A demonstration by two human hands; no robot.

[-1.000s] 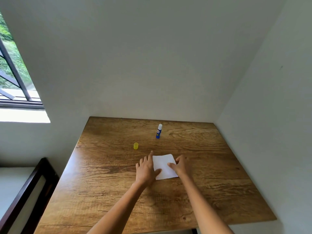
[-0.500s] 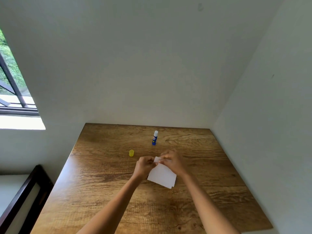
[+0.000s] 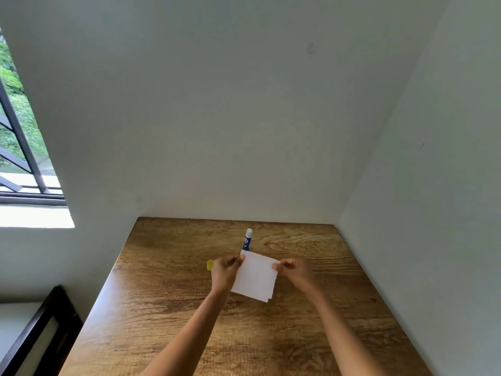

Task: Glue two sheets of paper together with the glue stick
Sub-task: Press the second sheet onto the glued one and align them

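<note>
above the wooden table (image 3: 168, 316), you held the white paper sheets (image 3: 254, 276) up by their two upper corners. your left hand (image 3: 224, 272) pinched the left corner; your right hand (image 3: 296, 271) pinched the right one. offset edges showed at the lower right corner. beyond the paper stood the uncapped blue glue stick (image 3: 247, 239), upright; its yellow cap (image 3: 210, 265) lay just left of your left hand.

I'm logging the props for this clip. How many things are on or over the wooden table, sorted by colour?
White: 1, the white paper sheets, held as one stack
Blue and white: 1, the upright glue stick
Yellow: 1, the small yellow cap
Total: 3
</note>
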